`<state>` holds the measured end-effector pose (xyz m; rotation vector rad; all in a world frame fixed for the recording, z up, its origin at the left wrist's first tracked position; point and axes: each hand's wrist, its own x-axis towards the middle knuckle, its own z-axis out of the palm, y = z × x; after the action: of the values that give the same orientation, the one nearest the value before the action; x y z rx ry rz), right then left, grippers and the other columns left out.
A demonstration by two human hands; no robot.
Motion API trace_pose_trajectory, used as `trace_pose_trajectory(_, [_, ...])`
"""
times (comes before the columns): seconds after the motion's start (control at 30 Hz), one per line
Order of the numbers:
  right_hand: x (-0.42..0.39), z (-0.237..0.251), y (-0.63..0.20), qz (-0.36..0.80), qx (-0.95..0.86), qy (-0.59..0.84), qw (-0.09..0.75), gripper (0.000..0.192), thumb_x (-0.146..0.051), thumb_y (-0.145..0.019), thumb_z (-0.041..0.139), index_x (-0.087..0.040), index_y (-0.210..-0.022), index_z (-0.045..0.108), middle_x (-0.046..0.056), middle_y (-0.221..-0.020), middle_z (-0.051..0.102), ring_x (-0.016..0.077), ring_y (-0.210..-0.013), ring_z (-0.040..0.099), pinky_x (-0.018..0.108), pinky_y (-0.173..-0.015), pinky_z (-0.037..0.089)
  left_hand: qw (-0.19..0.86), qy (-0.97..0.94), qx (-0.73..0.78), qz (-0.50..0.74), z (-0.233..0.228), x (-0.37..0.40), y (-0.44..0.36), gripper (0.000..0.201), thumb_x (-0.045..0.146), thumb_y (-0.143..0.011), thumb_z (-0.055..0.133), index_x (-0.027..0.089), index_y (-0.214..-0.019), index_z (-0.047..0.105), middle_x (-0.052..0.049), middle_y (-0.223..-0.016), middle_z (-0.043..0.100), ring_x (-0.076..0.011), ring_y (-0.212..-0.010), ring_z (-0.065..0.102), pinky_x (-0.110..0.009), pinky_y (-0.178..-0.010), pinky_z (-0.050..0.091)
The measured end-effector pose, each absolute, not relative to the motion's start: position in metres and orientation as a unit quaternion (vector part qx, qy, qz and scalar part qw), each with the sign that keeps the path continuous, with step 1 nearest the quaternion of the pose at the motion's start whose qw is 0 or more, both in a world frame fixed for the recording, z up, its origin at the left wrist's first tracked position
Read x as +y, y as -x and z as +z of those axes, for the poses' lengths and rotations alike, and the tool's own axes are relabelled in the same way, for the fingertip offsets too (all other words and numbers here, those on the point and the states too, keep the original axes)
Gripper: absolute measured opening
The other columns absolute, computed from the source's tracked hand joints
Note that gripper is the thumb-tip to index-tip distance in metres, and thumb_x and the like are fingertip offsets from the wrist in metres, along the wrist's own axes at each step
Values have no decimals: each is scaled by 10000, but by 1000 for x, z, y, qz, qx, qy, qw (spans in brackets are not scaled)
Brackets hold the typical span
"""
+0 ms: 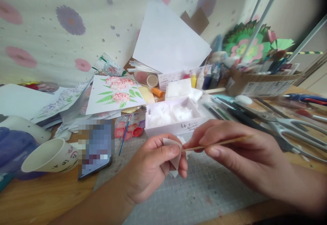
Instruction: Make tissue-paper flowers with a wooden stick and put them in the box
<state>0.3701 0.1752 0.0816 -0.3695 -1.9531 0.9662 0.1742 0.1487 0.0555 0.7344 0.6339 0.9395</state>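
Note:
My left hand pinches a small folded piece of pale paper between thumb and fingers, above the grey cutting mat. Between the thumb and fingers of my right hand is a thin wooden stick, slanting slightly up to the right. The stick's left end meets the paper at my left fingertips; whether it goes inside a fold is hidden. Just behind both hands stands an open white box holding white fluffy cotton.
A paper cup and a propped phone stand left. A paint palette with a blue brush lies behind my left hand. Scissors lie at right. Flower paintings, paint bottles and a cardboard box line the back.

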Motion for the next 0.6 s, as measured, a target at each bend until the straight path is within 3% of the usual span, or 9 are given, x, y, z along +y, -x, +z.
trace_pose_trajectory(0.6, [176, 78, -372, 389, -785, 150, 458, 107, -75, -921, 570, -156, -983, 604, 53, -924, 645, 167, -899, 624, 241, -764, 530, 779, -340, 301, 431, 55, 147, -174, 118, 196, -805, 617, 116, -719, 629, -37, -612, 647, -122, -565, 595, -233, -575, 442])
